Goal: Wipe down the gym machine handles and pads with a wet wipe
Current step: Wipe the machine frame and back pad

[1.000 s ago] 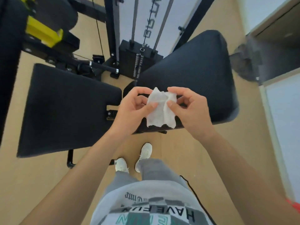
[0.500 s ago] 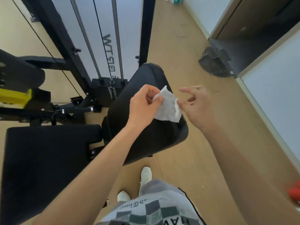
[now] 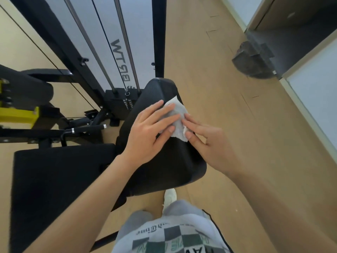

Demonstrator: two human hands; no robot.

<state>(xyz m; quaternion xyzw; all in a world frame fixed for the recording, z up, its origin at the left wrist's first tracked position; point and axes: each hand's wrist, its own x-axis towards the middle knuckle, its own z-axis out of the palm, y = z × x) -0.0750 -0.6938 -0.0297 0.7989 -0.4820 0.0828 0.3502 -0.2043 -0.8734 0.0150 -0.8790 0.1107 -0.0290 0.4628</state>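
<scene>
- On the sloped black back pad (image 3: 155, 92), the left hand (image 3: 149, 136) lies flat, fingers straight and spread, pressing the white wet wipe (image 3: 177, 114) onto the finely ribbed covering.
- The right hand (image 3: 211, 145) is opposite, fingers straight as well, tips touching the wipe's right edge. Neither hand curls round it.
- The wipe is thin, crumpled and fibrous, and it sits near the pad's upper, rounded end.
- Just beside it on the left is the seat pad (image 3: 54, 179), a flat matt black rectangle.
- Beyond that is a handle (image 3: 87, 128), a black grip with a shiny metal end cap.
- At the far left edge there's a boxy yellow bracket (image 3: 18, 114).
- Behind the back pad stands the black weight stack (image 3: 114, 103), with two polished guide rods (image 3: 127, 42) rising from it.
- The white panel (image 3: 142, 24) carries big dark letters. W and T are readable, the rest unclear.
- Down low is a grey shirt (image 3: 171, 232) with a checked print, its lettering cut by the edge.
- One white shoe (image 3: 170, 196) stands on the pale wood floor (image 3: 218, 88).
</scene>
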